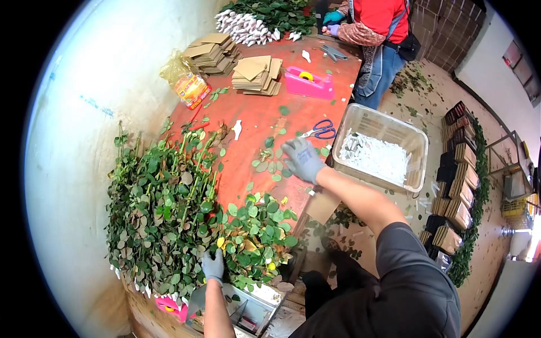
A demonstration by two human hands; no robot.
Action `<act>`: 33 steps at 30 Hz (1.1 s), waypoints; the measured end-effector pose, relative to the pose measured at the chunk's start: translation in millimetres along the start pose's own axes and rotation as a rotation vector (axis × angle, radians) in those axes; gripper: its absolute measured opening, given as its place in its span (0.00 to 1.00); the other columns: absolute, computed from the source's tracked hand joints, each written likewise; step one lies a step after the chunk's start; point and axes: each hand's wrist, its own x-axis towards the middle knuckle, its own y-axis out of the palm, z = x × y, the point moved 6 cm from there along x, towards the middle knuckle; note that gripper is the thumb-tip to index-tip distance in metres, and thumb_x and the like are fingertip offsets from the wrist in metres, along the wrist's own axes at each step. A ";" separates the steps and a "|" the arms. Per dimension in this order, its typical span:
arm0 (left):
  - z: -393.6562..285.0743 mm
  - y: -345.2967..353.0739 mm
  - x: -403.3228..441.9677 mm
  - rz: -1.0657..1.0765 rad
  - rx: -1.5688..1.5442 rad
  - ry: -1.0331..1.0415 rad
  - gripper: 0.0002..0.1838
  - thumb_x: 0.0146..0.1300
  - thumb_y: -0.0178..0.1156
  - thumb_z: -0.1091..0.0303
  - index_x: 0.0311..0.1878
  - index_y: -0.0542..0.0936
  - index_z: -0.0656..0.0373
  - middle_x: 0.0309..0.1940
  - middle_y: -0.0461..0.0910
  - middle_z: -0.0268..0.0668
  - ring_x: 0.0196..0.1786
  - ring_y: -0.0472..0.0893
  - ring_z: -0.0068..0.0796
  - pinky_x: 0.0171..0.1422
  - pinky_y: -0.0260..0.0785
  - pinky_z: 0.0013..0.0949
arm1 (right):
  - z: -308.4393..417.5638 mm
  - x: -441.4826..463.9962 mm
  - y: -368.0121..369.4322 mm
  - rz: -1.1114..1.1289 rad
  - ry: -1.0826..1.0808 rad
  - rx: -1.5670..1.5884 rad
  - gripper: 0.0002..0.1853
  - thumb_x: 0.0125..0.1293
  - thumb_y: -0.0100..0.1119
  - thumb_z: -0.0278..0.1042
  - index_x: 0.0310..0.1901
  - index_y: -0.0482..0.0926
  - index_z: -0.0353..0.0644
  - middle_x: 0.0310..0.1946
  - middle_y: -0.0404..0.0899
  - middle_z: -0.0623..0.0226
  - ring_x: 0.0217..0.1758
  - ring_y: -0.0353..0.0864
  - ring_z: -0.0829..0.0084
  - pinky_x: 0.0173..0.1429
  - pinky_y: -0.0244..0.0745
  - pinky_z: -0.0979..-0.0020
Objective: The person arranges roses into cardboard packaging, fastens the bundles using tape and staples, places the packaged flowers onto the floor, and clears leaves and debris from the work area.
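Observation:
My right hand (304, 160), in a grey glove, reaches over the red table (248, 135) with its fingers apart above scattered leaves, just below the blue-handled scissors (321, 130). My left hand (213, 266), also gloved in grey, is at the edge of the large pile of leafy stems (158, 219); its fingers touch the foliage, and whether they grip anything cannot be made out. Loose cut leaves (253, 225) are heaped just right of the pile.
Cardboard stacks (256, 76), a pink tape dispenser (309, 83) and a yellow plastic bag (189, 81) are on the table. A crate (380, 147) of white pieces stands at its right edge. A co-worker (377, 34) stands beyond. An open drawer (248, 312) is below my left hand.

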 end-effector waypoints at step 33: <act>-97.7 11.1 -134.4 -0.028 -0.273 0.211 0.34 0.61 0.65 0.49 0.67 0.78 0.58 0.68 0.73 0.55 0.68 0.71 0.55 0.72 0.65 0.53 | 182.1 -79.6 6.2 0.647 -0.098 0.159 0.20 0.66 0.59 0.51 0.53 0.86 0.50 0.55 0.84 0.54 0.60 0.81 0.53 0.65 0.76 0.55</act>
